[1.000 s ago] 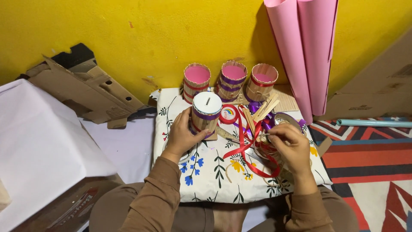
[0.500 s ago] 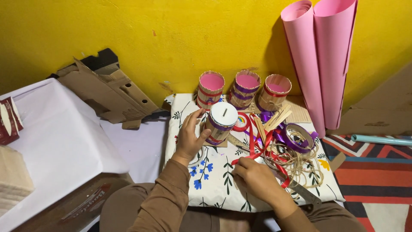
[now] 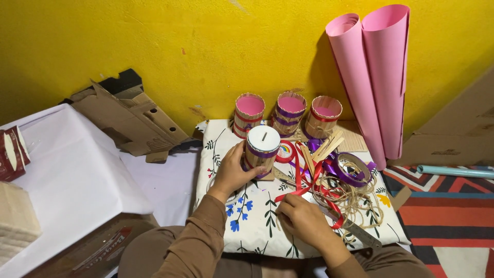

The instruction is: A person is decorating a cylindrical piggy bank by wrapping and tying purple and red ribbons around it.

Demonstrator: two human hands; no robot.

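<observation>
My left hand [image 3: 233,170] grips a small round craft can [image 3: 261,150] made of wooden sticks, with a white slotted lid and a purple band. It stands on a white floral cushion [image 3: 257,226]. My right hand [image 3: 302,218] rests lower on the cushion, fingers curled over the end of a red ribbon [image 3: 298,177]. Beside it lie loose wooden sticks [image 3: 323,150], a purple ribbon roll [image 3: 351,170], a tangle of twine [image 3: 355,198] and a metal ruler [image 3: 360,234].
Three stick-covered cups with pink insides [image 3: 288,113] stand at the cushion's far edge by the yellow wall. Two pink paper rolls [image 3: 373,77] lean at right. Folded cardboard [image 3: 128,121] and a white sheet [image 3: 67,170] lie left. A patterned rug [image 3: 447,206] is at right.
The view has shifted so things sit further right and lower. My right hand has drawn back from the ribbon pile toward me. The left hand stays on the can.
</observation>
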